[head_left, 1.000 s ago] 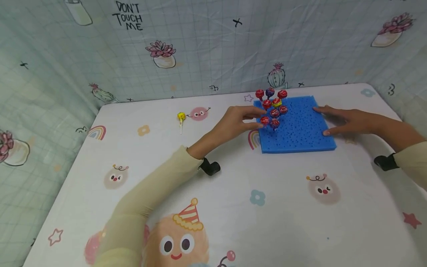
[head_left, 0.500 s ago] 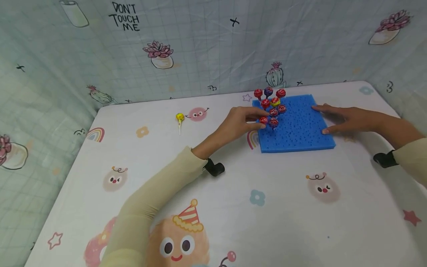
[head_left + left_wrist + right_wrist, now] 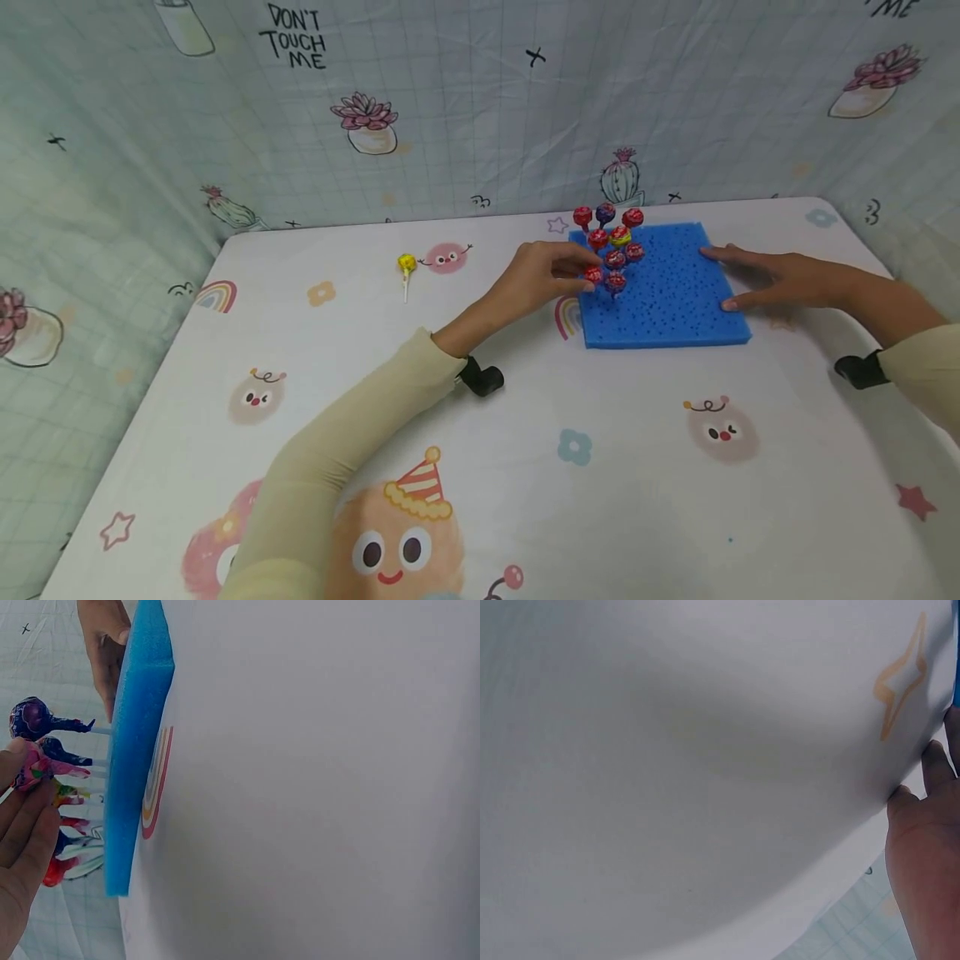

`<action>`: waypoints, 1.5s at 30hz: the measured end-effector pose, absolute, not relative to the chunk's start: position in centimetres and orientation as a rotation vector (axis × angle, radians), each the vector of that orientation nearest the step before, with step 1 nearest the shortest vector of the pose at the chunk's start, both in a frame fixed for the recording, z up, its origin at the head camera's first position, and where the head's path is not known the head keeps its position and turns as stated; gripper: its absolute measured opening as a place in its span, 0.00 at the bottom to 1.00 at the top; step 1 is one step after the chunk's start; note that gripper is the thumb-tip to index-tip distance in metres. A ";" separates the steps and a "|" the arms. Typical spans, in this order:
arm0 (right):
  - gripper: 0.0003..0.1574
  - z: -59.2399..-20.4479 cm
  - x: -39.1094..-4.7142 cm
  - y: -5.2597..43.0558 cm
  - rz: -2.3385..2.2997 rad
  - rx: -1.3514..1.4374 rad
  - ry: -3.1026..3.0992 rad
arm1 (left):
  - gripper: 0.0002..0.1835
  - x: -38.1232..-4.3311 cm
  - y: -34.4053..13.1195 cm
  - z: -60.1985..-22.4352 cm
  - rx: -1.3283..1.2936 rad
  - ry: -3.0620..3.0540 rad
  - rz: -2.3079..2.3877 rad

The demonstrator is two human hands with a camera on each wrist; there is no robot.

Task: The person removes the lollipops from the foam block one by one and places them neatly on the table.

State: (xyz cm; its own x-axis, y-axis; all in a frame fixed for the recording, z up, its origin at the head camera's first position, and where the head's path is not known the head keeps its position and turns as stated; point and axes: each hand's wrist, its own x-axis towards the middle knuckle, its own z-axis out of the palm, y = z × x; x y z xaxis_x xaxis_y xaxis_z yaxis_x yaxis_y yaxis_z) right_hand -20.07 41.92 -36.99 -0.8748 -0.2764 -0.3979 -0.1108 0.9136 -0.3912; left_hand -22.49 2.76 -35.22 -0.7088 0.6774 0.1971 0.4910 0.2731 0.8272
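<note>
A blue foam block point(image 3: 667, 292) with many small holes lies at the table's back right. Several wrapped lollipops stand in its left part, among them a dark blue one point(image 3: 605, 213) and a red-and-yellow one point(image 3: 620, 237). At the left edge my left hand point(image 3: 540, 271) pinches a red-pink lollipop point(image 3: 30, 766) by its wrapped head between thumb and fingers. Its stick is mostly hidden in the left wrist view. My right hand point(image 3: 787, 277) rests against the block's right edge, thumb and fingers extended. A yellow lollipop point(image 3: 407, 263) lies alone on the table, left of the block.
The white table cover point(image 3: 480, 433) carries printed cartoon faces, flowers and rainbows. Behind the table hangs a pale patterned cloth point(image 3: 465, 108). Each wrist wears a black camera mount, such as the left mount point(image 3: 482, 379).
My left hand has edged slightly right, its fingertips closer around the red-pink lollipop. The right hand stays at the block's edge. The head view has shifted a little.
</note>
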 end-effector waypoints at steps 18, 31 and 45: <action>0.60 -36.7 -20.4 41.9 -0.486 -0.285 2.615 | 0.15 -22.8 3.1 -34.9 1.146 2.343 1.428; 0.61 -36.5 -20.4 41.8 -0.481 -0.277 2.605 | 0.15 -23.0 3.0 -34.5 1.158 2.358 1.449; 0.60 -36.7 -20.5 41.9 -0.484 -0.292 2.611 | 0.15 -22.9 2.9 -34.3 1.160 2.363 1.466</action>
State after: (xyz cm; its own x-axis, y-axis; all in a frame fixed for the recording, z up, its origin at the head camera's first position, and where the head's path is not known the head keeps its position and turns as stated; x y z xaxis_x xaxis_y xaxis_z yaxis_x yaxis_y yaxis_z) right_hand -20.48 41.90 -36.65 -0.8691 -0.2840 -0.4050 -0.1201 0.9154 -0.3842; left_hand -22.91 2.92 -34.31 -0.6963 0.6639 0.2727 0.5393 0.2332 0.8092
